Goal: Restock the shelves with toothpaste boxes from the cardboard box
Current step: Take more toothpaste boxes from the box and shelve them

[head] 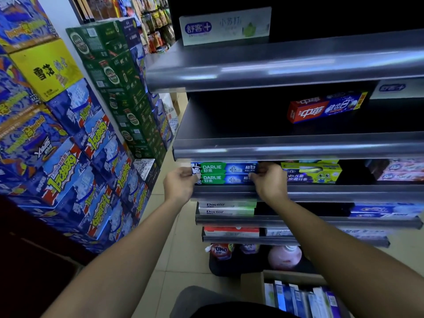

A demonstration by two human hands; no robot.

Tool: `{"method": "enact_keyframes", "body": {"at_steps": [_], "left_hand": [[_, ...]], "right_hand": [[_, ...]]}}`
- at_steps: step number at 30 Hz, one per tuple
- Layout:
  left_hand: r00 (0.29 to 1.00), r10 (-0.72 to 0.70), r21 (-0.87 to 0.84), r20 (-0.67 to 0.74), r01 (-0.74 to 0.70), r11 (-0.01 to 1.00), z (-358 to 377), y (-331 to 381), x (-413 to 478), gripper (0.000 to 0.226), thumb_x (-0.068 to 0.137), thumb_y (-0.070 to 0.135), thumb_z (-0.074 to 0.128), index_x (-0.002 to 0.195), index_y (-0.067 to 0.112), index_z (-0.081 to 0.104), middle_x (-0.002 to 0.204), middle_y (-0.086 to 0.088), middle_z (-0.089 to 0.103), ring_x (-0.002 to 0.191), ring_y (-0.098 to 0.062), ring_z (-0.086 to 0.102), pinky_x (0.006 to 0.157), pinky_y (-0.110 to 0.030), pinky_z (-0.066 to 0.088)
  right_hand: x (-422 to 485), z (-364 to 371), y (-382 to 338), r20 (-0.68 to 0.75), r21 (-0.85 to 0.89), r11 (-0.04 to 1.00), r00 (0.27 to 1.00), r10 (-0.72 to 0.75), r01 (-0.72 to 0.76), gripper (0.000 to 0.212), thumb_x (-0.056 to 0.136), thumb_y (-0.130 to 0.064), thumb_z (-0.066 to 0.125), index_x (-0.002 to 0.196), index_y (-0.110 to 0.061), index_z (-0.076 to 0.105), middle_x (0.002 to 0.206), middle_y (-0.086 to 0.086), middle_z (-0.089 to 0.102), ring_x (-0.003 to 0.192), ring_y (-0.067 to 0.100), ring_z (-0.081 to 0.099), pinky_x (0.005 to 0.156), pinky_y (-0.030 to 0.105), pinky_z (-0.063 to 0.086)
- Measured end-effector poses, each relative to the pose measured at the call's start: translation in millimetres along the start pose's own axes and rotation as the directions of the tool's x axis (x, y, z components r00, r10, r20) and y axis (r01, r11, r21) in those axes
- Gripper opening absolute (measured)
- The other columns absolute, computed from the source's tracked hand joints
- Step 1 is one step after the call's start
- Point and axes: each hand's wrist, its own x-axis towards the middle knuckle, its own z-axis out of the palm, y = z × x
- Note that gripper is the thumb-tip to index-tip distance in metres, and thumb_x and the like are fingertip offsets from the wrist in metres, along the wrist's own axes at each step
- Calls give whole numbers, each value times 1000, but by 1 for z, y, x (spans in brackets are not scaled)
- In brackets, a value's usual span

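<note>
Two green-and-blue Darlie toothpaste boxes lie stacked one on the other at the left end of the third shelf. My left hand grips their left ends and my right hand grips their right ends. At the bottom right stands the open cardboard box, with several toothpaste boxes upright inside it.
A red Zhonghua box lies on the shelf above, a white box on the top shelf. A green children's toothpaste sits right of my hands. Lower shelves hold Doctor boxes. Stacked drink cartons wall off the left. Detergent pouches rest on the floor.
</note>
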Motion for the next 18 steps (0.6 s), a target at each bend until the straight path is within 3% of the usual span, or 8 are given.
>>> {"method": "enact_keyframes", "body": {"at_steps": [1,2,4,8,12,15,18], "left_hand": [[1000,-5,9,-2,5,1000,1,1,2,32,85,12,83,114,2,71,106,-5,73,90,-13,67,90,-26,54],[1000,-5,25,-4,5,1000,3,3,4,31,85,14,83,112,3,72,106,-5,73,93,-16,67,92,-28,53],[1000,-3,51,-15,4,999,5,6,8,30,85,18,84,110,6,72,103,-1,73,94,-17,67,89,-26,50],[999,-26,57,-31,28,998,8,8,12,26,83,19,86,103,12,72,97,1,73,93,-18,69,95,-36,57],[996,-43,14,-78,44,999,5,-1,4,25,85,12,83,106,15,68,99,1,71,99,-20,70,98,-43,57],[978,130,48,-161,-124,991,2,-18,-30,26,86,18,79,108,28,67,97,11,69,90,-6,67,91,-34,58],[965,232,115,-118,-219,969,14,-43,-83,17,86,29,70,94,43,64,91,16,68,83,-4,64,74,-22,53]], "right_hand": [[3,1,-1,-4,-14,1000,1000,15,-15,14,87,-18,80,89,-7,73,81,1,70,74,19,68,58,17,48],[6,2,-2,-14,-28,999,1000,26,-26,19,87,-20,80,77,-9,69,71,-1,67,66,18,66,49,15,40],[12,5,-3,-29,-41,998,999,38,-39,28,88,-20,79,68,-10,63,65,0,63,57,15,60,44,14,33],[14,5,-8,-12,-23,999,999,45,-46,18,90,-18,77,78,-11,65,76,7,66,68,22,64,62,22,47],[0,-7,-2,-18,-18,999,1000,26,-26,21,88,-24,79,98,-9,70,83,2,66,75,20,64,65,21,47],[-32,-32,17,-26,70,996,998,-51,53,34,89,-21,75,120,-11,68,92,-5,68,83,12,67,78,26,54],[-69,-64,56,-63,88,992,995,-81,86,22,87,-27,70,108,-20,73,71,-17,66,71,5,67,71,18,53]]}}
